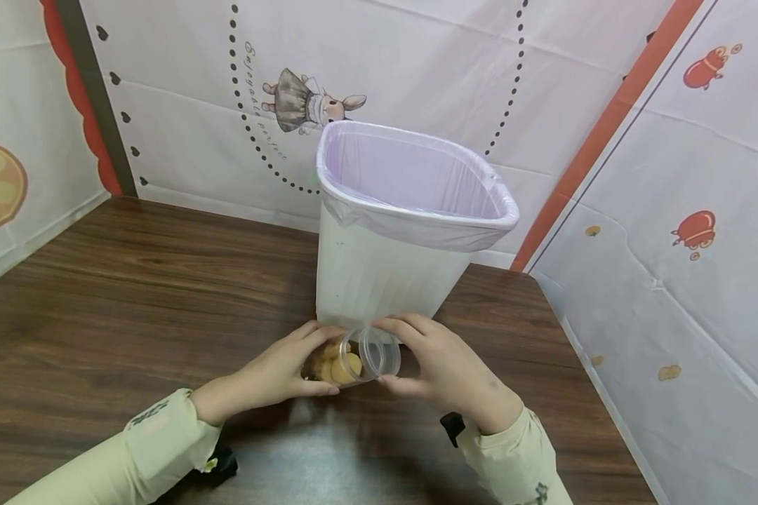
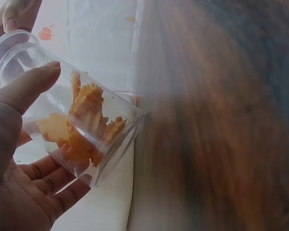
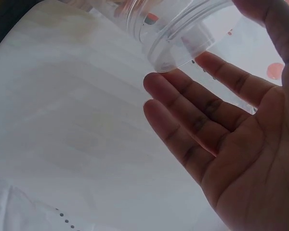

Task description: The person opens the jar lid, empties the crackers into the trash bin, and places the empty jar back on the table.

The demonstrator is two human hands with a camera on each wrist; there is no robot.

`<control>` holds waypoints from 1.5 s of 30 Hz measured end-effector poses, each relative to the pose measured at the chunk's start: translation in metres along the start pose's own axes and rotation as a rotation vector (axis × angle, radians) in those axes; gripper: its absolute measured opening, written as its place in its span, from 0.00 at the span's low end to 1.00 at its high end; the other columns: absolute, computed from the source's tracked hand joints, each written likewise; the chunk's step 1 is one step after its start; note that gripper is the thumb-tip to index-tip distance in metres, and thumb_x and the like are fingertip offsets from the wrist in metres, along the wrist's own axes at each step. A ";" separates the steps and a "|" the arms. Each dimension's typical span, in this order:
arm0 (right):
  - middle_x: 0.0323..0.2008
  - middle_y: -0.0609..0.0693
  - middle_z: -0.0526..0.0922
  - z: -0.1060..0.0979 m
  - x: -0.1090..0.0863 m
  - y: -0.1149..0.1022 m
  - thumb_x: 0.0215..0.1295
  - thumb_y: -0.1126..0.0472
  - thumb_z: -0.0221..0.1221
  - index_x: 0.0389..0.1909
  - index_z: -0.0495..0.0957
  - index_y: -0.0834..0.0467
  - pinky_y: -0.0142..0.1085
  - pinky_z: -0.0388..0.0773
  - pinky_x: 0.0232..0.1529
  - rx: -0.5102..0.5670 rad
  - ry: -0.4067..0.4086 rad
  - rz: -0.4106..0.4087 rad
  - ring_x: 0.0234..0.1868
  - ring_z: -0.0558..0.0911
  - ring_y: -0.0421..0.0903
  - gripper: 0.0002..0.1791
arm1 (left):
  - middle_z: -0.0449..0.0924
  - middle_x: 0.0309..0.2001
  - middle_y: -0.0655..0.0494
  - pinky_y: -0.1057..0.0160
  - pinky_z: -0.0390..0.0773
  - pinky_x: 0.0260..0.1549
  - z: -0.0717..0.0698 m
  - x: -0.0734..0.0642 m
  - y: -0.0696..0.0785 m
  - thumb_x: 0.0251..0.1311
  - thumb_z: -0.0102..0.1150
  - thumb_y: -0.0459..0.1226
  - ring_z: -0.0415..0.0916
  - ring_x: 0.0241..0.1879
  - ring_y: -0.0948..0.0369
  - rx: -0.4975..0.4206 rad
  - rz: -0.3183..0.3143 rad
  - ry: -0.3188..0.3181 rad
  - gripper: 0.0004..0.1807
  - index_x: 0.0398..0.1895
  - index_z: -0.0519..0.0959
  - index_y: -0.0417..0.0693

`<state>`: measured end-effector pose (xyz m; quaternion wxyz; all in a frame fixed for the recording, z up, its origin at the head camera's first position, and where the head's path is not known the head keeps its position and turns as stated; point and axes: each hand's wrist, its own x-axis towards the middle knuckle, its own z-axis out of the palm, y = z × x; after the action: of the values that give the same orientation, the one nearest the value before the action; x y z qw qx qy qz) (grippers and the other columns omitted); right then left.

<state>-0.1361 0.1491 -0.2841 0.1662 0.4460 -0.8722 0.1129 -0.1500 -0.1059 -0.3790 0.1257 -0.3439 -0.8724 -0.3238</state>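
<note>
My left hand [image 1: 278,372] grips a clear plastic cup [image 2: 50,98] that lies tilted on its side, thumb on one side and fingers on the other. Inside, near the cup's base, are several yellow-orange scalloped crackers [image 2: 86,127]. A round clear lid [image 1: 388,356] is at the cup's mouth, its rim side facing the cup. My right hand [image 1: 451,375] pinches this lid by its edge between thumb and fingertips. From the right wrist, the lid [image 3: 188,29] shows at the top, with the lower fingers stretched out beneath it.
Right behind the hands stands a tall white bin [image 1: 379,280] with a pale purple liner [image 1: 417,228] folded over its rim. The dark wood table [image 1: 164,294] extends to both sides. Printed white sheets [image 1: 429,63] hang around the back and sides.
</note>
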 end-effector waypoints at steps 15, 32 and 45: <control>0.46 0.47 0.81 -0.008 -0.003 0.009 0.50 0.47 0.69 0.58 0.74 0.53 0.38 0.79 0.47 -0.092 0.010 0.154 0.45 0.81 0.43 0.33 | 0.75 0.53 0.52 0.53 0.77 0.50 -0.001 0.002 -0.005 0.47 0.74 0.47 0.75 0.51 0.58 -0.026 -0.025 -0.018 0.38 0.62 0.70 0.47; 0.49 0.49 0.81 -0.014 -0.008 0.011 0.51 0.45 0.67 0.59 0.74 0.52 0.42 0.79 0.46 -0.109 -0.069 0.347 0.48 0.81 0.46 0.33 | 0.76 0.51 0.53 0.55 0.78 0.48 -0.006 0.001 -0.013 0.46 0.74 0.49 0.75 0.49 0.58 -0.075 -0.057 -0.049 0.40 0.62 0.69 0.47; 0.46 0.50 0.82 -0.011 -0.010 0.014 0.52 0.47 0.66 0.57 0.74 0.52 0.42 0.78 0.43 -0.117 -0.139 0.386 0.44 0.81 0.45 0.31 | 0.78 0.55 0.55 0.56 0.78 0.50 -0.005 0.001 -0.018 0.43 0.74 0.51 0.78 0.50 0.58 -0.171 -0.096 -0.078 0.42 0.63 0.69 0.49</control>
<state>-0.1396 0.1684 -0.2784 0.1065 0.2672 -0.9558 0.0609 -0.1629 -0.1188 -0.3836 0.0464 -0.3236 -0.8612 -0.3891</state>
